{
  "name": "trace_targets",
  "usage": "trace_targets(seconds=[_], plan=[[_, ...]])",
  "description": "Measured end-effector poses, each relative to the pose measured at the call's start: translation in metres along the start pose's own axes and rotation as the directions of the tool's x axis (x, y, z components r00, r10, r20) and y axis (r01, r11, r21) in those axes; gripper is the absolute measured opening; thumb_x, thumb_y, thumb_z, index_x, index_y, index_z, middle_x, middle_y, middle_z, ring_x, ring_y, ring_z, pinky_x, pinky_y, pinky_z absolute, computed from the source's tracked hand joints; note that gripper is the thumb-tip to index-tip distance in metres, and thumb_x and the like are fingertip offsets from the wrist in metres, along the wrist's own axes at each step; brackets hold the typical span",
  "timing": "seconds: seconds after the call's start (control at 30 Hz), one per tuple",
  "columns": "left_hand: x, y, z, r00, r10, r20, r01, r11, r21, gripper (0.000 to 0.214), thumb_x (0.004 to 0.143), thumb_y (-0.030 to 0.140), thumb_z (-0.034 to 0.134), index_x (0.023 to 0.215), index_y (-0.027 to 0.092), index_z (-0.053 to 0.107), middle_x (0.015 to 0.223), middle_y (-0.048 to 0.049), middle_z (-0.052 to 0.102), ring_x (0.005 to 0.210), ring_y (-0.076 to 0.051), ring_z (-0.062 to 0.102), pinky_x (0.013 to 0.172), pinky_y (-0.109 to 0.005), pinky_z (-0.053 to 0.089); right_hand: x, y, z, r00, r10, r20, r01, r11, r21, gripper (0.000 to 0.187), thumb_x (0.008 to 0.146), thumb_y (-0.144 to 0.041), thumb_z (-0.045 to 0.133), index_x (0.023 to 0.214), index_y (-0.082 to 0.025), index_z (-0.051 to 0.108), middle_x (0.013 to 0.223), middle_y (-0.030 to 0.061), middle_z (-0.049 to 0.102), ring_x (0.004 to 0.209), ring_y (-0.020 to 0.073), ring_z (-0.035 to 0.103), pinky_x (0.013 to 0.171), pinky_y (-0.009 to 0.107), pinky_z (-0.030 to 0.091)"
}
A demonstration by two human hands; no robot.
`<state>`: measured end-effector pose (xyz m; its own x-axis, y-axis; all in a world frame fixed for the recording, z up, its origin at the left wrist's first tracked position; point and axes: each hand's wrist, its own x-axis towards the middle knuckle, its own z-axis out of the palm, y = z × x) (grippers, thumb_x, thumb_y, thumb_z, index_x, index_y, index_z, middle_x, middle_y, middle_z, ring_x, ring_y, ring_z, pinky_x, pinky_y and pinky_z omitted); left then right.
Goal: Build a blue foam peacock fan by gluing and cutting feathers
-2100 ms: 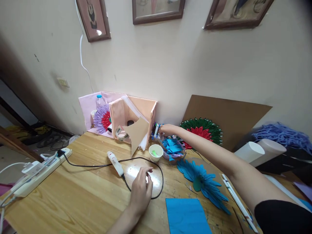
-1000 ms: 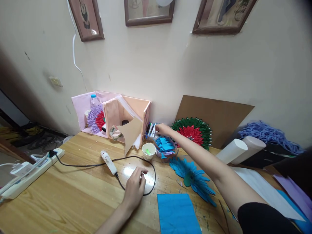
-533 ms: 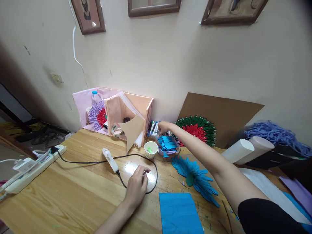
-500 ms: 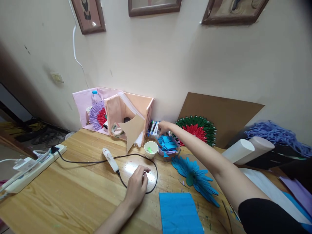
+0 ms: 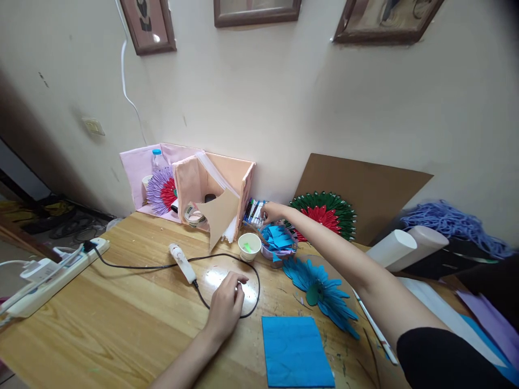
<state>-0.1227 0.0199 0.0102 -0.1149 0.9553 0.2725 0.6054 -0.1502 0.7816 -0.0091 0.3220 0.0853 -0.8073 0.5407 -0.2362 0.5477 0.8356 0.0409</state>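
My right hand [image 5: 272, 212] is stretched far forward to a bunch of markers [image 5: 253, 211] standing against the wall, its fingers closed among them. Just below it sits a bowl of blue paper scraps [image 5: 278, 241]. My left hand [image 5: 226, 306] rests on the wooden table [image 5: 101, 319], fingers loosely curled and touching the black cord [image 5: 227, 259] of a white glue gun [image 5: 181, 262]. A blue paper sheet [image 5: 297, 351] lies in front of me. A blue paper flower [image 5: 322, 294] lies under my right forearm.
A small paper cup [image 5: 249, 246] stands by the bowl. A peach cardboard box [image 5: 213, 200] and a pink sheet [image 5: 140, 173] stand against the wall. A power strip [image 5: 48, 275] lies at the left edge. A green-red paper flower [image 5: 324, 215] leans on brown cardboard [image 5: 373, 197]. White rolls [image 5: 401, 248] lie right.
My right hand has stayed at the markers with small finger movements. My left hand has curled a little and stayed on the cord. The view has shifted slightly.
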Motion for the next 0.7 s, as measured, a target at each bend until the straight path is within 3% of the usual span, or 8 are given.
trace_targets(seconds=[0.2,0.37,0.5,0.7], plan=[[0.0,-0.001,0.0,1.0,0.005,-0.01,-0.005,1.0,0.006,0.022,0.086,0.015,0.033,0.092,0.019,0.054,0.092,-0.0054,0.059,0.089,-0.018,0.057,0.077,-0.031,0.045,0.0,-0.009,-0.003,1.0,0.0,-0.015,0.0,1.0,0.011,0.031,0.063,-0.026,0.069,0.094,-0.019,0.072,0.092,0.0053,0.072,0.075,0.0169,0.064,0.058,0.02,0.039],[0.001,0.0,-0.001,1.0,0.003,-0.002,-0.003,1.0,0.005,0.023,0.087,0.015,0.032,0.092,0.019,0.054,0.092,-0.0064,0.059,0.088,-0.019,0.057,0.076,-0.032,0.045,0.0,0.002,-0.005,0.998,-0.001,-0.06,0.003,0.999,0.033,0.02,0.073,-0.02,0.058,0.088,-0.018,0.072,0.087,0.0046,0.072,0.073,0.0151,0.063,0.059,0.02,0.038],[0.0,0.001,-0.002,1.0,-0.007,0.001,0.007,1.0,0.001,0.021,0.087,0.015,0.034,0.092,0.019,0.054,0.092,-0.005,0.059,0.088,-0.017,0.057,0.077,-0.03,0.045,-0.002,0.011,-0.003,0.996,0.007,-0.084,-0.003,0.999,0.048,0.017,0.072,-0.015,0.057,0.08,-0.017,0.072,0.079,0.0041,0.072,0.068,0.0145,0.062,0.058,0.02,0.037],[-0.001,-0.001,0.001,1.0,-0.01,0.022,0.01,1.0,-0.002,0.02,0.088,0.015,0.034,0.092,0.02,0.053,0.092,-0.0041,0.059,0.089,-0.017,0.056,0.077,-0.03,0.043,0.007,-0.002,0.004,0.972,0.022,-0.235,0.0,0.996,0.093,0.028,0.076,-0.029,0.061,0.1,-0.015,0.064,0.092,0.0068,0.069,0.081,0.0172,0.063,0.066,0.021,0.04]])
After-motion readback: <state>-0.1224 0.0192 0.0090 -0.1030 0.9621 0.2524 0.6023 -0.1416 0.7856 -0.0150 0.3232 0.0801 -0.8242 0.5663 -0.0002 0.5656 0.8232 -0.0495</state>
